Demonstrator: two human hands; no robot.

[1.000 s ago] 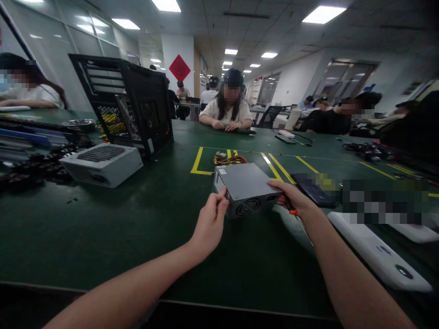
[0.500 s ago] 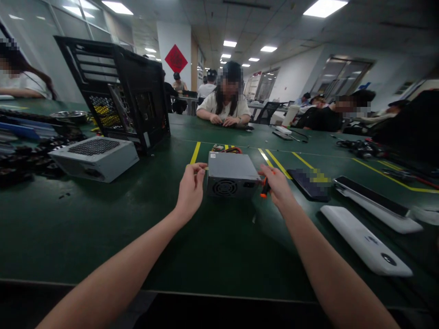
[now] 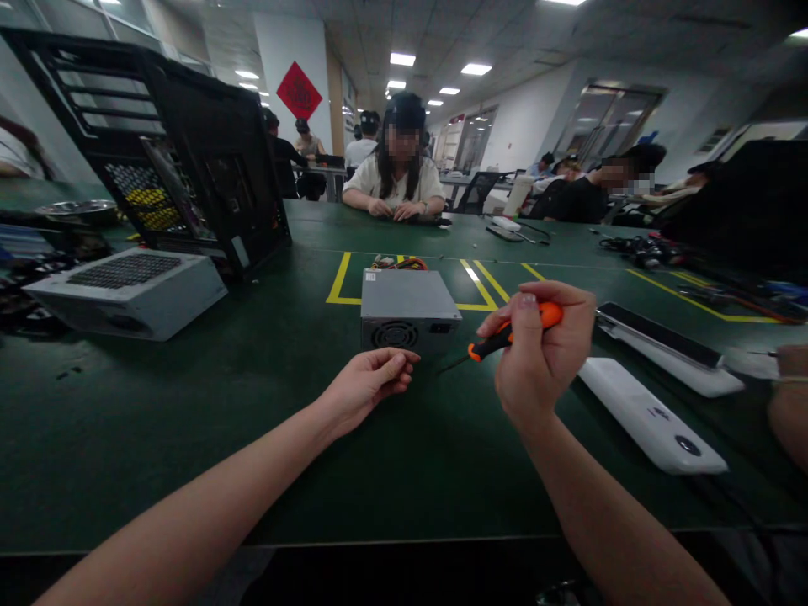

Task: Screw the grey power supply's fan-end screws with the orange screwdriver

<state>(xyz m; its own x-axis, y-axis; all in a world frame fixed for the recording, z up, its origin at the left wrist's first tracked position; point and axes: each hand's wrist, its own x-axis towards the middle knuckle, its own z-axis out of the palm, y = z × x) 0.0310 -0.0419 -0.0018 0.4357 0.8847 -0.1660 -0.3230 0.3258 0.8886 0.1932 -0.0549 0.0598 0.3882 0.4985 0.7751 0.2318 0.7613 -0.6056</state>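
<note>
A grey computer power supply (image 3: 409, 295) sits on the green table in front of me, its fan grille and socket facing me and its bundled cables behind. My right hand (image 3: 544, 353), raised to the right of it, is wrapped round an orange and black screwdriver (image 3: 498, 343). The thin shaft points down and left, toward my left hand. Just in front of the power supply, my left hand (image 3: 372, 383) is closed, thumb against the fingers. Whatever it pinches, if anything, is too small or hidden to make out.
At left stand a black computer case (image 3: 202, 160) and a second power supply (image 3: 130, 290). White power banks (image 3: 656, 417) lie at right, near another person's hand (image 3: 789, 396) at the edge. Yellow tape (image 3: 344, 300) marks the table. A co-worker (image 3: 397, 172) sits opposite.
Both hands have left the power supply's sides. My right hand has lifted and turned the screwdriver, shaft now toward the left; my left hand has come round in front. The view has shifted slightly.
</note>
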